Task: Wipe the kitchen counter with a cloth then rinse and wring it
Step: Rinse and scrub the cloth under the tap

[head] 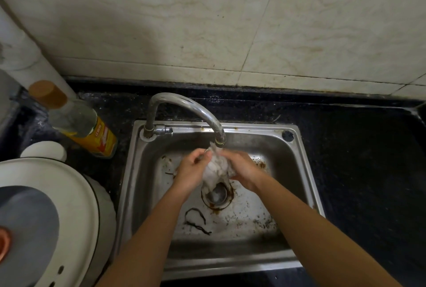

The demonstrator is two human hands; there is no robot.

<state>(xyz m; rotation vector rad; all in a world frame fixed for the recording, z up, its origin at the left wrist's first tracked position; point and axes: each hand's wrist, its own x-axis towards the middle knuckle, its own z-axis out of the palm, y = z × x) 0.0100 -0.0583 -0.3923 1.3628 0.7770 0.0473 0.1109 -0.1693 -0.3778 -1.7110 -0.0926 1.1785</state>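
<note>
Running from the mouth of the curved tap (pixel 184 105), a thin stream of water (pixel 214 146) fell onto the pale cloth (pixel 216 170), which was held bunched up over the drain (pixel 217 195) in the middle of the steel sink (pixel 302 155). The left hand (pixel 192 170) gripped the cloth from one side, its fingers curled round the wad. The right hand (pixel 243 169) gripped it from the other side, fingers wrapped over the fabric. The two hands were pressed close together, with the cloth squeezed between them. A tail of wet fabric hung down towards the drain.

Rust-brown stains ringed the drain and speckled the basin floor. A dark loop of string (pixel 196 220) lay on the basin floor, nearer the person than the drain.

The black counter (pixel 368 160) surrounded the sink and shone wet on the right. On the left stood a clear bottle (pixel 80 125) with a brown cap (pixel 47 94). Its yellow label (pixel 101 140) carried red writing, too blurred for me to read. Nearer still sat a round white appliance (pixel 69 194) with a grey top. Behind everything rose stained cream wall tiles (pixel 207 21).
</note>
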